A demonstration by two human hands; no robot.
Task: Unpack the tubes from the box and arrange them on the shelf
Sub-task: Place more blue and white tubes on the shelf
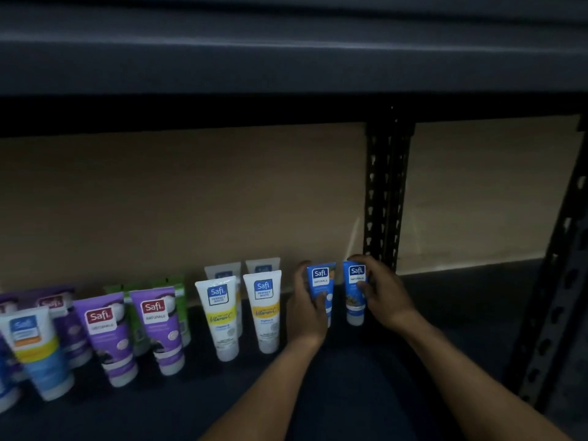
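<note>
- The person's left hand (307,308) is wrapped around a blue tube (320,283), fingers curled over its lower front and the thumb up along its left edge.
- The right hand (383,292) grips a second blue tube (355,292), thumb across the label and the other fingers curled behind it and over its top.
- Both blue tubes stand upright, cap down, just beside each other at the right end of the row, close to the tan back wall (191,202) of the shelf (461,300).
- Whether their caps touch the shelf cannot be told; the left tube's bottom is hidden by the hand.
- Just left of them stand two white tubes with yellow bands (219,316) (263,310), each with another white tube partly hidden behind it.
- Further left are two purple tubes (159,326) (106,335), with green tubes (178,294) behind them.
- At the far left stands a white, yellow and pale blue tube (35,348), with more purple tubes blurred behind it.
- A black slotted post (383,192) rises at the back, just beyond the right hand; another post (556,297) slants along the right edge.
- The dark underside of an upper shelf (286,58) spans the top.
</note>
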